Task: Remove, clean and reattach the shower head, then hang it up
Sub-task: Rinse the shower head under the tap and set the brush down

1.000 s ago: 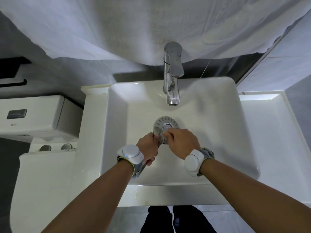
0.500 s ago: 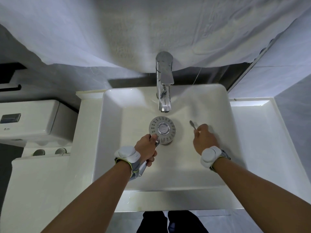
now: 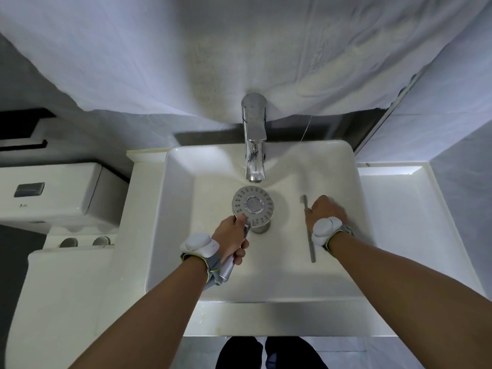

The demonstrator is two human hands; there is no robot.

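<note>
The left hand (image 3: 232,237) grips the shower head (image 3: 253,206) by its handle over the sink (image 3: 181,209), under the tap (image 3: 254,139). At three o'clock, the right hand (image 3: 323,210) seems to pinch a brush (image 3: 308,230).

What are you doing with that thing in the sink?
A person is cleaning a shower head over the white sink. The left hand grips its handle, holding the round spray face up just below the tap. The right hand is at a thin brush lying in the right side of the basin. No water is running.
</note>
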